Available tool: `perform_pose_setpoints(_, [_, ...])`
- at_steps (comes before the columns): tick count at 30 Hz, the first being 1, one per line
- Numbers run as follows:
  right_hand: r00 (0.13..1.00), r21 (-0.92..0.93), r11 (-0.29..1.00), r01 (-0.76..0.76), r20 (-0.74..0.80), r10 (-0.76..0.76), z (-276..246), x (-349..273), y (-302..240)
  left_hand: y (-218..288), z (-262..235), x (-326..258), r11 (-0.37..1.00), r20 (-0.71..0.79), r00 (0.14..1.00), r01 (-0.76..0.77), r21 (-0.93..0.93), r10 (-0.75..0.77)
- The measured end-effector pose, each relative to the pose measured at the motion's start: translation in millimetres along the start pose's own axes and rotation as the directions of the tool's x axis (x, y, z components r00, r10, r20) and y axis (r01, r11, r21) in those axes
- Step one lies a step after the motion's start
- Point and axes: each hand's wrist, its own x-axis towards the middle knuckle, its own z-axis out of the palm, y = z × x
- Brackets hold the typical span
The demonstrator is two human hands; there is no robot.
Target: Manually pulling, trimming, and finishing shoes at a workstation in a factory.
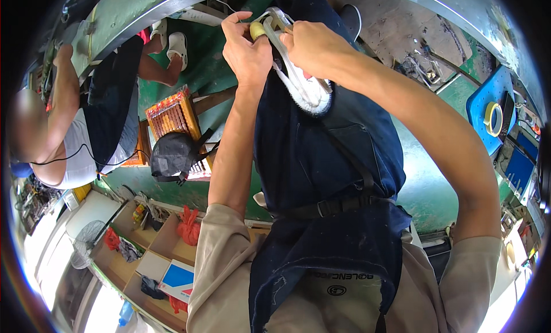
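Navy apron bib [327, 241] and lap fill the foreground, with a long white shoe-like piece [303, 89] held over the thighs. Its long axis slants from upper left to lower right, the broad, rounded end reaching from the fingers toward the body. The right hand [313, 49] overlaps it, nearer that end, fingers curled; the left hand [249, 51] touches its upper left side, a yellow cap-like covering [257, 30] at its fingertips. How firmly either grips, I cannot tell. The piece looks pale, silvery-edged, fuzzy at the rounded rim.

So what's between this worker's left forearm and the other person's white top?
In the head view, a black bag and a wooden seat with a beaded cover lie between the left forearm and white top.
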Motion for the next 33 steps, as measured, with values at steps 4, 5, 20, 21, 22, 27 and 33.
perform_pose_setpoints(4, [0.999, 0.136, 0.991, 0.01, 0.044, -0.016, 1, 1, 14, 3, -2, -3, 0.999, 0.012, 1.0, -0.001, -0.035, 0.001])
perform_pose_setpoints(5, [0.995, 0.213, 0.977, -0.016, 0.097, -0.005, -1, 0, 16, 3, -5, -4, 0.997, 0.085, 0.995, 0.056, -0.052, -0.052])
perform_pose_setpoints(20, [0.954, 0.05, 0.998, 0.045, 0.293, -0.057, -44, -34, 31, 15, -18, -31, 0.988, 0.164, 0.986, 0.044, -0.149, -0.02])
perform_pose_setpoints(21, [0.956, 0.024, 0.999, 0.038, 0.29, -0.043, -45, -31, 31, 16, -14, -31, 0.966, 0.158, 0.984, 0.121, -0.227, -0.085])
perform_pose_setpoints(22, [0.957, -0.001, 1.0, 0.031, 0.287, -0.029, -46, -28, 31, 17, -12, -31, 0.933, 0.158, 0.976, 0.194, -0.303, -0.152])
perform_pose_setpoints(27, [0.934, -0.163, 0.986, 0.046, 0.357, 0.016, -59, -14, 6, 17, -12, -31, 0.945, 0.15, 0.978, 0.18, -0.275, -0.143])
perform_pose_setpoints(33, [0.9, -0.656, 0.617, 0.435, 0.293, -0.322, -55, 1, -8, 16, -19, -30, 0.966, 0.212, 0.968, 0.174, -0.192, -0.132])
